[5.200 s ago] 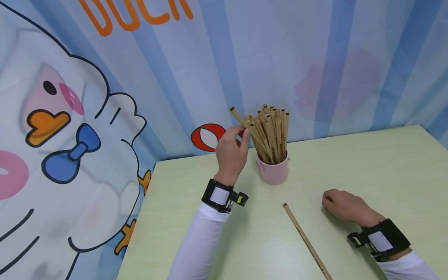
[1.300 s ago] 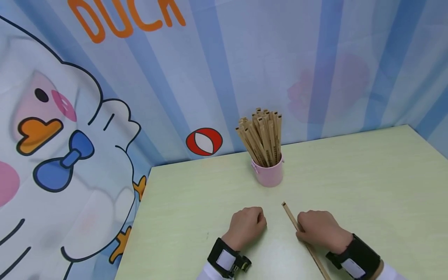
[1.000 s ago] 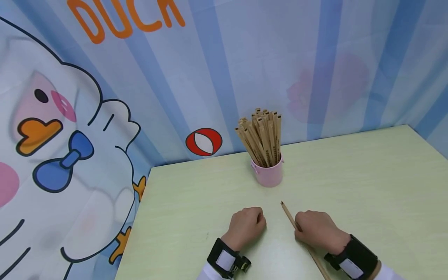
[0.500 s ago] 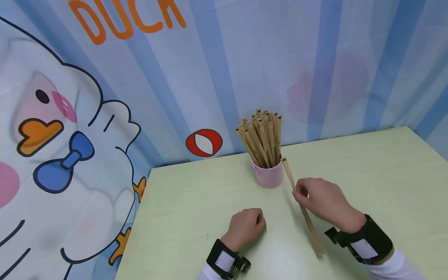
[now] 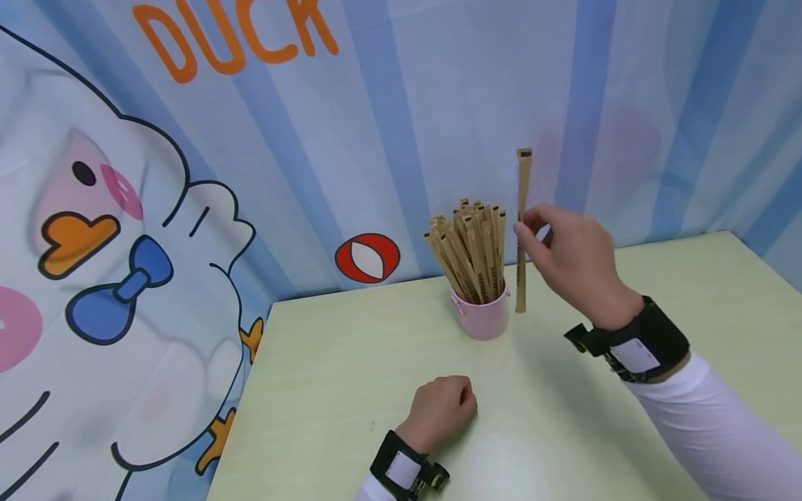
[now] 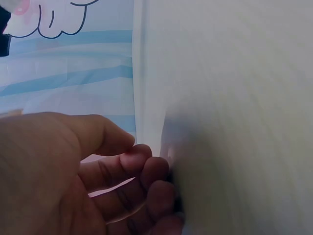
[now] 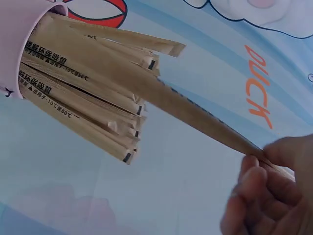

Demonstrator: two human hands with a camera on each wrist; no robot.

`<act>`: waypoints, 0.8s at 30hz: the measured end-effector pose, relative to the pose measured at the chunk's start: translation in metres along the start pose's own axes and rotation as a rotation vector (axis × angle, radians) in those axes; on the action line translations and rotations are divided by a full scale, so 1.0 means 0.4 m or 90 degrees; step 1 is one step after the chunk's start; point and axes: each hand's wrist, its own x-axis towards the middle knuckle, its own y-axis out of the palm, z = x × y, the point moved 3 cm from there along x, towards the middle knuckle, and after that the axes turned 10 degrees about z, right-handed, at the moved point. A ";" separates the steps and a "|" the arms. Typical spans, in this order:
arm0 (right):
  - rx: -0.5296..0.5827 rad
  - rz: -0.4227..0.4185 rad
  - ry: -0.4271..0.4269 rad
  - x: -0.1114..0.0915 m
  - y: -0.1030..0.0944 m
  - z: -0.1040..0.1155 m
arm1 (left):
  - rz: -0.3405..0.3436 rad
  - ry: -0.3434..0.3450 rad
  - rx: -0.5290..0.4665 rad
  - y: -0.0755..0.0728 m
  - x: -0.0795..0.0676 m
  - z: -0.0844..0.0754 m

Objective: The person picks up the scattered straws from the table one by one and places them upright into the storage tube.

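Observation:
My right hand (image 5: pixel 573 261) pinches a paper-wrapped straw (image 5: pixel 522 278) between thumb and fingertips. The straw stands nearly upright in the air, just right of a small pink bucket (image 5: pixel 481 321). Several more wrapped straws (image 5: pixel 473 250) fan out of that bucket. The right wrist view shows the held straw (image 7: pixel 195 120) crossing in front of the bunch, with black print on the brown wrappers. My left hand (image 5: pixel 438 410) rests on the table with nothing in it. Its fingers are loosely curled in the left wrist view, thumb near the index fingertip.
The pale table (image 5: pixel 351 362) backs onto a blue striped curtain (image 5: pixel 476 104) with a printed duck (image 5: pixel 131 278). The bucket stands near the table's back edge. Each wrist wears a black strap (image 5: pixel 651 341) with a small camera.
Earlier, my left hand held a straw at the bucket; it then came down to the table. My right hand has picked the lying straw off the table, raised it and turned it upright beside the bucket.

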 end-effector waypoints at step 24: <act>-0.061 0.185 0.061 0.019 0.255 -0.096 | 0.014 -0.012 -0.006 0.001 0.000 0.002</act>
